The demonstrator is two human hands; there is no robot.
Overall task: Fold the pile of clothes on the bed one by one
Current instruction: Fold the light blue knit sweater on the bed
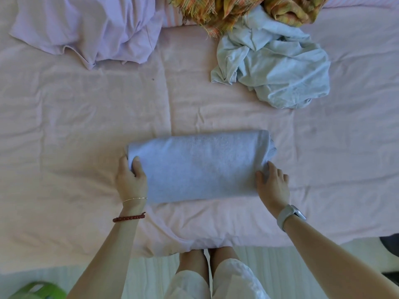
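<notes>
A folded blue towel [200, 165] lies across the pink bed [75, 130] near its front edge. My left hand [131, 178] grips the towel's left end, thumb on top and fingers curled round the edge. My right hand [273, 184] holds the right end, its fingers tucked under the towel's corner. Farther back lie unfolded clothes: a crumpled pale blue garment [278, 70] at the right, a lilac garment [86, 29] at the left, and an orange-yellow plaid cloth [237, 11] at the top.
The bed's front edge runs just in front of my legs [216, 275]. A green object [36, 291] sits on the pale floor at the lower left. A dark object [390, 244] shows at the right edge.
</notes>
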